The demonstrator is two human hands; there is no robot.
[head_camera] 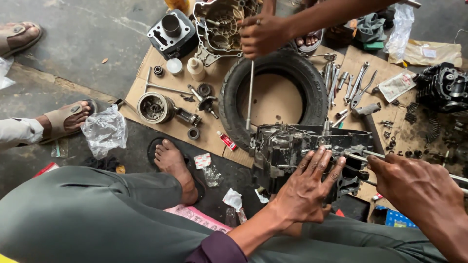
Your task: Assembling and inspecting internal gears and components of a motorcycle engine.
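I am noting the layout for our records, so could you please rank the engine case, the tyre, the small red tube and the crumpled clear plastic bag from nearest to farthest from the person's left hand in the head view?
From the left hand:
1. Dark grimy metal engine case, under the fingers.
2. Small red tube, on cardboard to the left.
3. Black rubber tyre, just beyond.
4. Crumpled clear plastic bag, far left.

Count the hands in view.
3. Left hand flat on the engine case; right hand at its right side; another person's hand holds a rod above the tyre.
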